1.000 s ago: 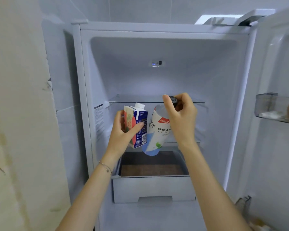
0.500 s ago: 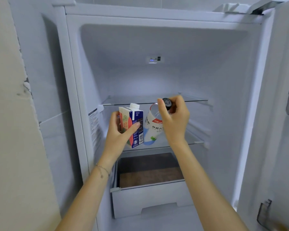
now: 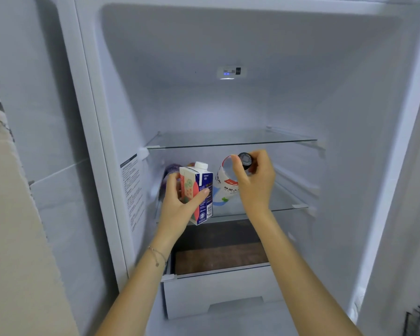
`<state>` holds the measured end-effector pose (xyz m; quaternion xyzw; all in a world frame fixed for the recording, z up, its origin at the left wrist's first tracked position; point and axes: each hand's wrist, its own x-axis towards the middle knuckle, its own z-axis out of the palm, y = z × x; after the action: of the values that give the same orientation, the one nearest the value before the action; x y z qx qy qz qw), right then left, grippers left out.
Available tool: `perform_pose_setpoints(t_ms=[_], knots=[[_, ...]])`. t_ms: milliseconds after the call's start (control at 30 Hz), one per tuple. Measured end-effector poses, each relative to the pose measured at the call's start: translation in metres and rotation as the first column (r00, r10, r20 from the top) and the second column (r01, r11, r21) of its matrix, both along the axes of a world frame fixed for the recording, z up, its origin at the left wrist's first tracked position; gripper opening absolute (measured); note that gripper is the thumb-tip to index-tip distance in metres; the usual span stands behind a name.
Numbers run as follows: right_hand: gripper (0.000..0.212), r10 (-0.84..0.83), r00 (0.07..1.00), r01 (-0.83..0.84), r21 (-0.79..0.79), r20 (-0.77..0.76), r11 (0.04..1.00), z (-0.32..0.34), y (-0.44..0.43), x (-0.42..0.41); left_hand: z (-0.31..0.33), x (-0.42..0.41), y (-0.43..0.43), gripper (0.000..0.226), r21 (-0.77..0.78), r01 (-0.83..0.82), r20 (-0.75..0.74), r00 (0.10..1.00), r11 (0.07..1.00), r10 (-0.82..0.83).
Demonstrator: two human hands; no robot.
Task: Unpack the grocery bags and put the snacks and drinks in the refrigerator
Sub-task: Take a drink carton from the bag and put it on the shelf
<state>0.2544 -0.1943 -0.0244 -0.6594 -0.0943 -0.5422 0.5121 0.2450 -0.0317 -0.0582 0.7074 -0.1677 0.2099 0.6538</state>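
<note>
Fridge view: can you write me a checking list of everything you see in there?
Surface: glass upper shelf above glass lower shelf.
Job's things: carton upright, bottle tilted, both held at the lower shelf.
Clutter: blurry purple item behind the carton.
Grippers: left hand grips carton; right hand pinches bottle's cap.
Cables: nothing seen.
Surroundings: drawer below, partly pulled out; chipped wall at left.

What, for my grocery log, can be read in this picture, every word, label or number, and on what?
"外星", then hidden: label of the bottle the right hand holds.
Too small to read: print on the carton in the left hand.
Blurred: sticker on the fridge wall.
Unreadable: control panel at the back.
</note>
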Motion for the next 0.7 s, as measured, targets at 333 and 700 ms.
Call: perform_pose_setpoints(t_ms=[333, 700], knots=[[0.027, -0.048, 0.953, 0.003, -0.149, -0.300, 0.989, -0.041, -0.001, 0.031, -0.008, 0.017, -0.005, 0.067, -0.040, -0.011, -0.022, 1.000, 0.999, 0.010], [0.029, -0.061, 0.793, -0.142, -0.282, -0.606, 0.949, -0.064, -0.001, 0.081, -0.007, 0.030, -0.013, 0.060, -0.067, -0.066, -0.016, 0.998, 0.996, 0.065]])
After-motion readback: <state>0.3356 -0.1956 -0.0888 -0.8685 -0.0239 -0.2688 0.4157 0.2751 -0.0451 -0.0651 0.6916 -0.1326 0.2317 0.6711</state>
